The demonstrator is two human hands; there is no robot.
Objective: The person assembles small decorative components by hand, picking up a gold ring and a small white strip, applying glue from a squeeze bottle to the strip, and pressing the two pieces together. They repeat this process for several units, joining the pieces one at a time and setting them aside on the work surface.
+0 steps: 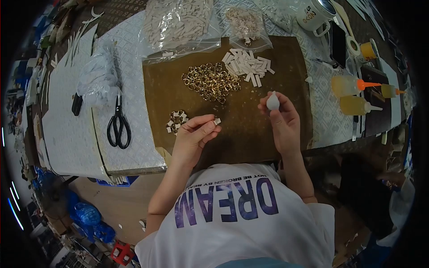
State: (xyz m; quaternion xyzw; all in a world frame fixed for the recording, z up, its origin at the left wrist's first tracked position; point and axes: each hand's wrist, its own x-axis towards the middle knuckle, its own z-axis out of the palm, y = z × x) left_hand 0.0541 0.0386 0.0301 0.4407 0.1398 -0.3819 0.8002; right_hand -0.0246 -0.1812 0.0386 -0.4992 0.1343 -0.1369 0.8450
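My left hand (199, 132) pinches a small white strip piece (217, 121) between thumb and fingers, above the brown mat (241, 143). In my right hand (282, 117) is a small white bottle (273, 102), its narrow tip pointing away from me. Beyond both hands lies a pile of gold-coloured metal rings (212, 81), and beside it a heap of loose white strips (248, 65). Close to my left wrist sits a smaller group of rings with white pieces on them (177, 121).
Black scissors (119, 127) and a crumpled plastic bag (99, 73) lie left of the mat. Filled clear bags (178, 24) stand at its far edge. To the right are bottles of yellowish liquid (353, 106), a phone (338, 44) and a white mug (314, 17).
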